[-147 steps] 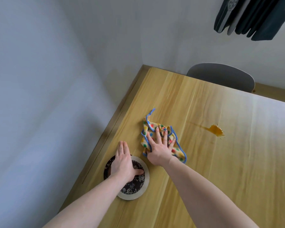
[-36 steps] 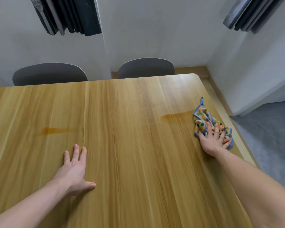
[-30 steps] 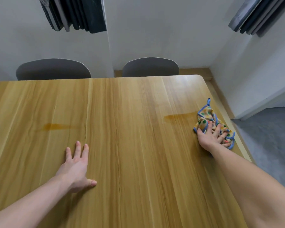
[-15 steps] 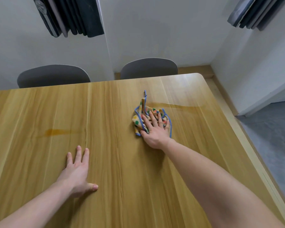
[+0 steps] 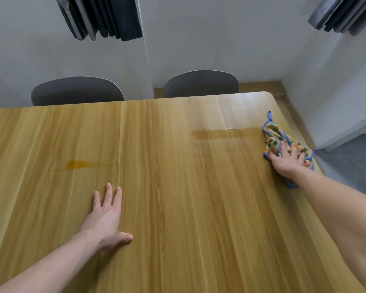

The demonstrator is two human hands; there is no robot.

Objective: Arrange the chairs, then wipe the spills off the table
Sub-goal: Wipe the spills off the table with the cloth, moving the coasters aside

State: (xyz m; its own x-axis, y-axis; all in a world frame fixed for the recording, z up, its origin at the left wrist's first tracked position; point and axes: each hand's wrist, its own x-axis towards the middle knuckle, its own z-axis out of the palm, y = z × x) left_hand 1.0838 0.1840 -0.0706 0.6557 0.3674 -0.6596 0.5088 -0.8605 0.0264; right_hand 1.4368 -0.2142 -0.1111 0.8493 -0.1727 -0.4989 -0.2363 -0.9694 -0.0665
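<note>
The wooden table (image 5: 178, 208) fills most of the view. My right hand (image 5: 287, 160) presses flat on a yellow spotted cloth (image 5: 276, 137) with blue trim, near the table's right edge. A long brown wet smear (image 5: 226, 134) runs leftward from the cloth. A second amber spill (image 5: 80, 164) lies on the left half of the table. My left hand (image 5: 106, 216) rests flat on the wood with fingers spread, holding nothing, below and right of that spill. Two grey chairs (image 5: 77, 92) (image 5: 201, 84) are tucked in at the far edge.
Dark clothes (image 5: 101, 15) hang on the wall above the left chair, and more (image 5: 342, 13) hang at the top right. A white wall stands close beyond the table's right edge, with grey floor (image 5: 351, 166) below it.
My right hand has slid the cloth from the table's middle back to the right edge, leaving a longer wet streak. My left hand has stayed in place.
</note>
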